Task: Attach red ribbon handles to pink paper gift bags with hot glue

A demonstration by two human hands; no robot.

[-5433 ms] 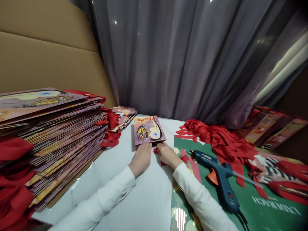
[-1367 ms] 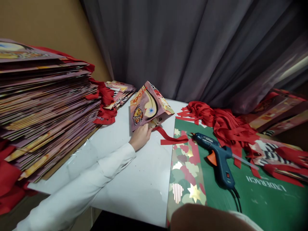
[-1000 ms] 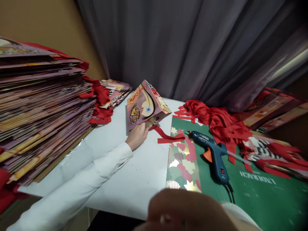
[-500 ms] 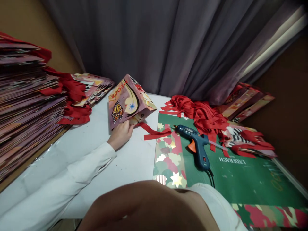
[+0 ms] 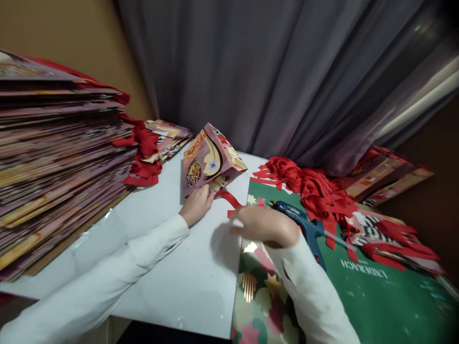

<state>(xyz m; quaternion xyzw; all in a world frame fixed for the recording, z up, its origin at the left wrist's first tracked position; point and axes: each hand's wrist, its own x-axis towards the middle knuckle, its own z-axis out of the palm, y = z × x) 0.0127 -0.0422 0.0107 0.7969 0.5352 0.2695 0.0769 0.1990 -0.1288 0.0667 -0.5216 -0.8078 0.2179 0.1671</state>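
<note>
My left hand [image 5: 195,205] grips the near edge of a small pink paper bag [image 5: 208,160] with a butterfly print, holding it tilted up off the white table [image 5: 172,267]. A red ribbon strip [image 5: 227,198] trails from the bag's near end toward my right hand [image 5: 265,224]. That hand hovers over the ribbon and the edge of a green patterned sheet [image 5: 376,306], blurred by motion, so its fingers are not readable. A blue glue gun [image 5: 304,227] lies just right of it on the green sheet.
A tall stack of flat pink bags [image 5: 53,153] with red handles fills the left. A smaller pile [image 5: 165,136] lies behind it. Loose red ribbon strips [image 5: 319,191] heap at the right, more bags [image 5: 383,174] beyond. A grey curtain [image 5: 268,71] hangs behind.
My right hand, earlier raised close to the camera, has dropped to the table by the ribbon and glue gun. The left hand keeps the bag tilted up. The view swung left.
</note>
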